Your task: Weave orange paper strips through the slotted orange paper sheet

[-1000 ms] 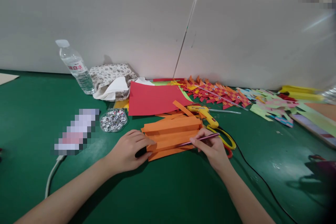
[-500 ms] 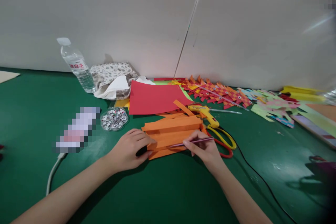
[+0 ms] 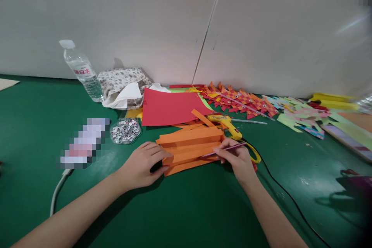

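Note:
A folded sheet of orange paper (image 3: 188, 151) with lengthwise creases lies on the green table in front of me. My left hand (image 3: 148, 164) grips its left end, with thumb and fingertips at the paper's edge. Between the fingers of my right hand (image 3: 235, 159) is a slim purplish pencil (image 3: 236, 146), slanting down to the left. Its tip rests at a crease in the right half of the sheet. Behind that hand, scissors with yellow and red handles (image 3: 255, 153) are partly hidden.
Beyond the paper lie a yellow glue gun (image 3: 232, 128), a red sheet (image 3: 174, 106) and woven paper fish (image 3: 244, 100). To the left are a bag of googly eyes (image 3: 125, 130), a phone (image 3: 87, 139) and a water bottle (image 3: 84, 71). A black cord (image 3: 285, 188) runs along the right.
My right hand has slid right along the crease with the pencil, covering more of the scissors. The left hand keeps its place on the paper.

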Available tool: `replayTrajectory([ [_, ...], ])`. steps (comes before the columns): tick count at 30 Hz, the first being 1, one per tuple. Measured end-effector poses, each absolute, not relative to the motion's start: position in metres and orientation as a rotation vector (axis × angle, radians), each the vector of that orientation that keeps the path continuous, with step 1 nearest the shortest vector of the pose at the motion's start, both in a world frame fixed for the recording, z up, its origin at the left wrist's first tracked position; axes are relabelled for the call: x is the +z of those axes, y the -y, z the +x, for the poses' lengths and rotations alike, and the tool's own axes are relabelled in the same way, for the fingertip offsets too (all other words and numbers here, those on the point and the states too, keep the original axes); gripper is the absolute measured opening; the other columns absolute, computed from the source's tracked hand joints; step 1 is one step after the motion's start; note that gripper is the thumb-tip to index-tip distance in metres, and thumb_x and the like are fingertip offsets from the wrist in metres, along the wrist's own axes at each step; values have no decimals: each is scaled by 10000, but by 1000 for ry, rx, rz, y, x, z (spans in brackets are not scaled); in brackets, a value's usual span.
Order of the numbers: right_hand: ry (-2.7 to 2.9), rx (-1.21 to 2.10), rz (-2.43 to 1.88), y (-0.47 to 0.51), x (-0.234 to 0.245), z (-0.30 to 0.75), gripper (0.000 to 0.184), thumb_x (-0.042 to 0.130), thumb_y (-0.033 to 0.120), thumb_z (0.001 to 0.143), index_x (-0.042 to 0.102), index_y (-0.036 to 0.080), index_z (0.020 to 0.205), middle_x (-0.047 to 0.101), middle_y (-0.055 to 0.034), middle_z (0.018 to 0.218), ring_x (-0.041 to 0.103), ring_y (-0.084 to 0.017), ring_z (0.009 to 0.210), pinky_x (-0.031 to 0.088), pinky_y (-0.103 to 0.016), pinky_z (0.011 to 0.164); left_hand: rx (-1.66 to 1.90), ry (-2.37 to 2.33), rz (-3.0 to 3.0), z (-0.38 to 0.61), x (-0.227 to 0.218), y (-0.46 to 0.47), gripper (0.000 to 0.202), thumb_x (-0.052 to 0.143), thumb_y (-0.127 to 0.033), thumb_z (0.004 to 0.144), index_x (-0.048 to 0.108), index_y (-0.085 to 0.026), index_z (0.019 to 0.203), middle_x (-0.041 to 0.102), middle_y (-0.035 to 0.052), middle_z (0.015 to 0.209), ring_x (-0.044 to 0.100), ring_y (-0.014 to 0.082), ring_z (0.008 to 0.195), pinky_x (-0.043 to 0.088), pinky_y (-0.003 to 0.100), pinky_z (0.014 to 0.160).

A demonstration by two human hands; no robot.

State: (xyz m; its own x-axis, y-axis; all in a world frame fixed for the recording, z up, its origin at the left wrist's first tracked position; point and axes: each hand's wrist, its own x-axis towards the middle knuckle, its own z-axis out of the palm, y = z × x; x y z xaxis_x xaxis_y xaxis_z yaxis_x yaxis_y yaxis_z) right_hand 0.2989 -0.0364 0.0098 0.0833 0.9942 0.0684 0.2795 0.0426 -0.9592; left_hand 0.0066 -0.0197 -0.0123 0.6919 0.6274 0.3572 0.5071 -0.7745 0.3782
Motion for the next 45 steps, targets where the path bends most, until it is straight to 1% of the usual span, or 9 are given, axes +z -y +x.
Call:
replayTrajectory([
  [3,1359,922,-1410,36,10,299,213,697,294,707,554,186,592,533,24,511,467,-110,461,357,-237,452,693,-894,2657,6,-12,20,233,512,-245,876,561,-220,1103,666,57,999,598,208,928,445,383,850],
  [6,1317,938,-1362,37,8,296,215,704,297,700,552,189,593,541,21,507,466,-110,452,363,-239,445,682,-862,2664,5,-11,20,287,505,-212,870,553,-235,1153,658,56,1052,594,205,956,438,387,868],
  [10,1310,1046,-1311,42,5,281,245,719,358,712,558,188,639,564,20,550,459,-97,438,362,-235,439,657,-843,2659,5,-10,20,333,499,-195,871,547,-255,1194,649,51,1094,585,202,987,425,390,893],
  [17,1478,1135,-1353,46,4,259,275,687,411,751,565,184,657,523,27,562,450,-102,469,342,-236,450,628,-847,2647,5,-9,18,344,504,-186,864,546,-255,1200,649,49,1105,581,206,1002,414,400,907],
  [25,1346,1112,-1357,39,0,276,287,732,392,704,548,184,628,553,25,532,433,-87,424,335,-224,418,630,-851,2650,5,-11,19,331,504,-203,866,552,-245,1190,650,60,1091,581,213,998,420,413,908],
  [28,1343,1096,-1374,39,1,278,282,731,389,703,556,184,620,571,17,530,445,-90,418,351,-224,409,630,-857,2650,5,-11,19,330,509,-205,866,550,-249,1190,650,51,1091,582,208,997,425,412,906],
  [32,1324,1082,-1375,39,4,281,290,737,395,684,550,187,608,602,3,540,460,-94,402,373,-229,393,649,-854,2657,5,-11,20,325,500,-215,871,553,-243,1191,653,64,1080,587,213,988,436,407,891],
  [37,1333,1072,-1383,37,5,285,282,742,378,673,552,184,597,560,23,524,466,-91,401,368,-225,399,637,-860,2656,5,-11,19,323,500,-218,873,551,-245,1191,651,59,1080,584,213,984,433,413,892],
  [45,1253,1016,-1360,36,6,293,253,736,341,658,545,193,581,552,31,476,456,-96,381,355,-229,388,649,-873,2657,6,-10,20,311,496,-225,875,567,-242,1177,656,62,1064,591,211,981,440,400,899],
])
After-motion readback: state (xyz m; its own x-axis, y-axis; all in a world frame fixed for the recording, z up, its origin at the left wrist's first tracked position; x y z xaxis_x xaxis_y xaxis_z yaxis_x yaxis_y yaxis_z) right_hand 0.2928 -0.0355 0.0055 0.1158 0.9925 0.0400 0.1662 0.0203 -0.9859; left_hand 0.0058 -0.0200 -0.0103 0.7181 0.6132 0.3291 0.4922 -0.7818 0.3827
